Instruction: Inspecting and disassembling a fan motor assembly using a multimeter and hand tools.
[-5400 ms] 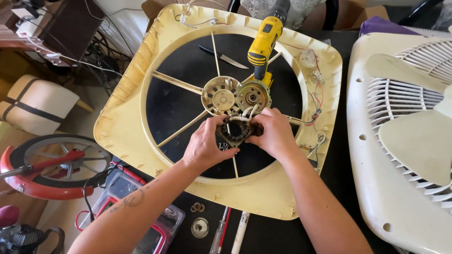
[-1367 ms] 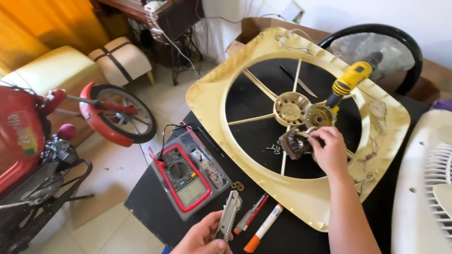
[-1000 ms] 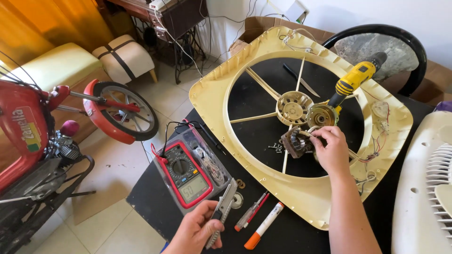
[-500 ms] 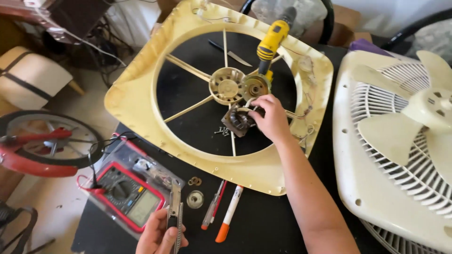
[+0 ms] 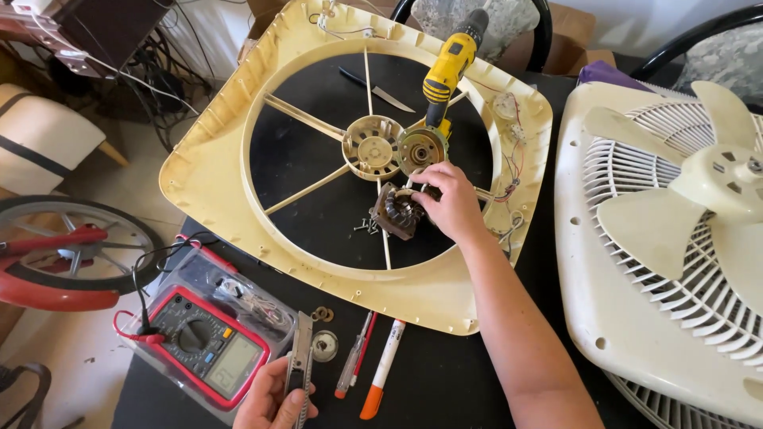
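My right hand (image 5: 450,200) grips the small brown fan motor (image 5: 396,212), which lies on a spoke of the yellowed fan frame (image 5: 214,183) just below its round hub (image 5: 373,148). Loose screws (image 5: 366,226) lie beside the motor. At the bottom edge my left hand (image 5: 274,397) is closed on a grey folding utility knife (image 5: 300,361), held upright over the black table. A yellow cordless drill (image 5: 447,67) rests on the frame above the motor.
A red multimeter (image 5: 208,345) in a clear bag lies at the left of the table (image 5: 445,381). A screwdriver (image 5: 354,365), an orange-capped marker (image 5: 382,369) and washers (image 5: 323,314) lie near the knife. A white fan grille with blades (image 5: 675,238) fills the right. A wheel (image 5: 67,254) stands on the floor.
My left hand left the motor, reached down to the table and picked up the utility knife. My right hand stayed on the motor. The view swung back over the frame.
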